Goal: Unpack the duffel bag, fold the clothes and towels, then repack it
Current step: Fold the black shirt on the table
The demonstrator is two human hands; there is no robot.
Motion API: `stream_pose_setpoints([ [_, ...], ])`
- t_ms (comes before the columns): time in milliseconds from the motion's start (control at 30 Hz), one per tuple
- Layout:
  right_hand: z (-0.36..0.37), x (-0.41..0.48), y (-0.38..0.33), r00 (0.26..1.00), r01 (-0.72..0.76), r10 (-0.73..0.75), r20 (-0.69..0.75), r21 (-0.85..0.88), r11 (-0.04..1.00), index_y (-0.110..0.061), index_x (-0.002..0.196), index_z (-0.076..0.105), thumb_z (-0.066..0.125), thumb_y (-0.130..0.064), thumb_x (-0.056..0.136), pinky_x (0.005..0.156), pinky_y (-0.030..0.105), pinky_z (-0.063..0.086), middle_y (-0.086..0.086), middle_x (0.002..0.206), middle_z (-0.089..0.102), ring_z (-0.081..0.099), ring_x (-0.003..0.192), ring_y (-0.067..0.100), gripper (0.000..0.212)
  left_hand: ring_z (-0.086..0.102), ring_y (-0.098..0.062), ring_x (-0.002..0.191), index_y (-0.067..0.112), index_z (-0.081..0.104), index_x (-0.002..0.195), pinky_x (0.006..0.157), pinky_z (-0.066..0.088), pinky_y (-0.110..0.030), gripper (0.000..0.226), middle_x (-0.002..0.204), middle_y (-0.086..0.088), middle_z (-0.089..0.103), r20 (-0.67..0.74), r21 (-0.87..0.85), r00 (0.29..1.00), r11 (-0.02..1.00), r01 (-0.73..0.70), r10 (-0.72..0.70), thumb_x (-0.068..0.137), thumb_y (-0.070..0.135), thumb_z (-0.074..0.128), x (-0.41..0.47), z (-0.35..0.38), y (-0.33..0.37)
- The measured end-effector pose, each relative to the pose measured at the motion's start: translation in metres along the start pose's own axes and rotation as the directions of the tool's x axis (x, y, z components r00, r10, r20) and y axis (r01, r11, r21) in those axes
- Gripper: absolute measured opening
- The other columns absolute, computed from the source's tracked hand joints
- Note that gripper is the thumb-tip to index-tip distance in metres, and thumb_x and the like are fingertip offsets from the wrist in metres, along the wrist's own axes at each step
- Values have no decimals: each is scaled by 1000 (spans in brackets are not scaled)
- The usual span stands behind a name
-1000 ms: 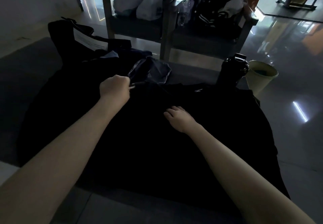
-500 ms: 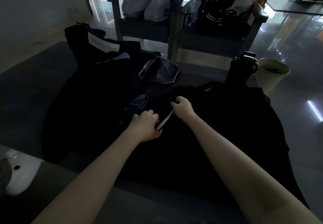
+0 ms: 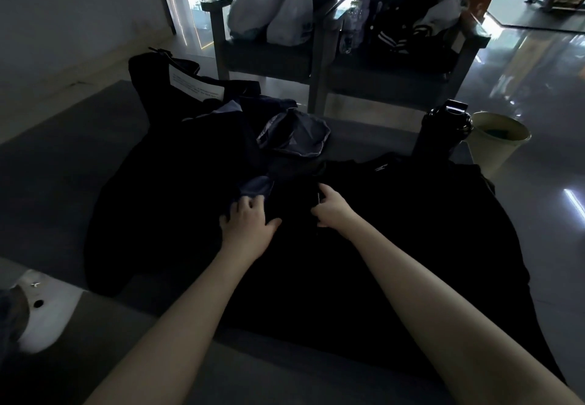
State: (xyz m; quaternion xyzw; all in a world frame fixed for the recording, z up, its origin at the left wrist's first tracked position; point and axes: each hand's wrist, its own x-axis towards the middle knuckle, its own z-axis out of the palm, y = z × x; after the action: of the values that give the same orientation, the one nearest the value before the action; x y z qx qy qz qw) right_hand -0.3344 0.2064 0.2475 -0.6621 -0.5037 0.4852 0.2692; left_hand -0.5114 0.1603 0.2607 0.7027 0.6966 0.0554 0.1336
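Observation:
A black garment [image 3: 395, 240] lies spread over the grey table [image 3: 63, 157]. My left hand [image 3: 248, 224] rests flat on the cloth with its fingers spread, next to a grey-blue fold [image 3: 256, 187]. My right hand [image 3: 332, 210] has its fingers curled on the black fabric near the garment's middle. The black duffel bag [image 3: 177, 88] with a white label stands at the table's far left. A grey-blue piece of clothing [image 3: 297, 134] lies crumpled behind my hands. The scene is dark, and the edges of the black clothes are hard to tell apart.
A black bottle [image 3: 443, 129] stands at the table's far right edge. A pale bin [image 3: 493, 142] sits on the floor beside it. Two chairs [image 3: 316, 66] beyond the table hold white plastic bags [image 3: 275, 9] and dark clothes. A white shoe [image 3: 41, 313] shows at lower left.
My left hand drew back from the far clothing toward me, let go of the light strip it held half a second ago and now lies flat. My right hand has curled on the fabric.

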Motion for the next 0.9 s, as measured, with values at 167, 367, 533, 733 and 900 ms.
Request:
stream_pose_setpoints([
  [167, -5, 9, -17, 990, 81, -57, -131, 186, 979, -22, 145, 31, 54, -9, 87, 65, 32, 50, 8, 105, 61, 61, 82, 20, 64, 62, -26, 97, 18, 59, 115, 90, 50, -41, 32, 107, -5, 65, 139, -293, 987, 950, 112, -74, 87, 35, 60, 9, -16, -8],
  [367, -16, 0, -17, 927, 105, -71, -368, 73, 992, -13, 125, 53, 54, -9, 88, 57, 15, 39, 5, 99, 63, 55, 77, 14, 37, 43, -21, 125, 32, 40, 140, 105, 36, -43, 56, 134, 0, 46, 157, -183, 971, 972, -149, 178, 90, 52, 53, -5, -22, 9],
  [533, -19, -16, 4, 902, 85, -104, -419, -64, 994, -8, 114, 60, 57, -11, 89, 47, 2, 36, 5, 100, 63, 51, 77, 9, 26, 11, -27, 142, 36, 24, 148, 112, 18, -48, 58, 158, 0, 8, 311, 62, 912, 952, -300, 268, 95, 55, 39, -16, 14, 3],
  [733, -14, -36, 25, 892, 174, -327, -311, -431, 885, -6, 123, 59, 56, -9, 89, 95, 26, 40, 12, 138, 45, 47, 117, 21, 34, 14, -30, 142, 30, 13, 151, 111, 18, -49, 64, 159, -4, 1, 254, 143, 942, 955, -261, 219, 97, 50, 39, -28, 20, 2],
  [900, 3, -75, 51, 893, 272, -449, -8, -785, 556, -19, 137, 47, 47, -30, 96, 116, 39, 12, 3, 152, 33, 22, 142, 21, 42, -2, -27, 147, 25, 4, 152, 116, 7, -51, 68, 160, -3, -10, 78, 264, 985, 950, -167, 151, 98, 47, 38, -52, 29, 9],
])
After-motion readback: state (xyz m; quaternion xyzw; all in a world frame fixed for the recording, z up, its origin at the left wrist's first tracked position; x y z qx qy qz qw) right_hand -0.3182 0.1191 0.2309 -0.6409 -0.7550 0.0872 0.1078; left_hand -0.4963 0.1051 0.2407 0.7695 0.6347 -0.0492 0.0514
